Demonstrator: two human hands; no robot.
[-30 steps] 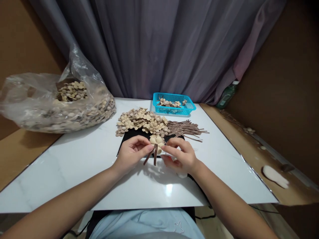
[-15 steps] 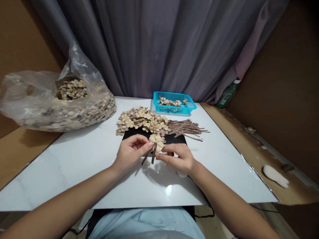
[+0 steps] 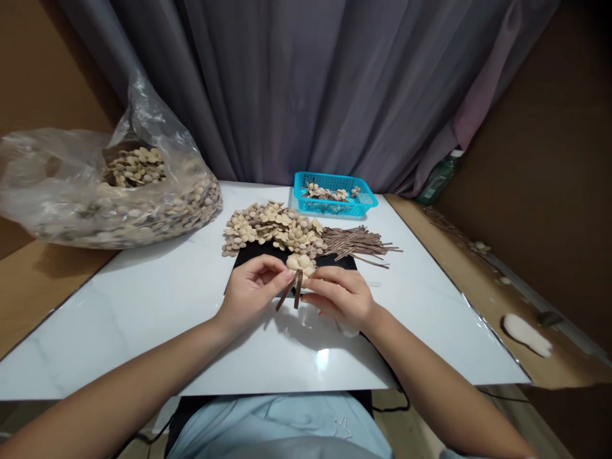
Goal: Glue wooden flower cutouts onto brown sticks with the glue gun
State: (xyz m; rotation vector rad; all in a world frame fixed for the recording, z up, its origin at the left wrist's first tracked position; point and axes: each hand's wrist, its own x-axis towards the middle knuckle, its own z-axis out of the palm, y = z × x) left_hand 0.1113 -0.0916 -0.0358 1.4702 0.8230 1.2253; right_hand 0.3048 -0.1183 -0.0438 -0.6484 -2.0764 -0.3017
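A cream padded flower (image 3: 299, 261) is held up between my two hands over a black mat (image 3: 255, 253). Over its lower petals lies a folded brown checked ribbon (image 3: 297, 292), with two tails hanging apart below. My left hand (image 3: 253, 288) is closed, its thumb and finger pinching the flower and ribbon from the left. On the right, my right hand (image 3: 342, 294) is closed with its fingertips at the flower's lower right edge. The fingertips partly hide the flower's edges. Just beyond lie a pile of similar flowers (image 3: 272, 226) and a bundle of brown ribbon strips (image 3: 358, 243).
A blue plastic basket (image 3: 337, 207) holding flower pieces stands at the back of the white table (image 3: 157, 325). A large clear bag (image 3: 129, 223) full of flowers rests at the left. A green bottle (image 3: 437, 178) and a white shoe-shaped piece (image 3: 526, 333) are at the right.
My right fingers have moved up and closed at the flower's right edge beside the ribbon. The ribbon tails have swung slightly right. My left hand keeps its pinch.
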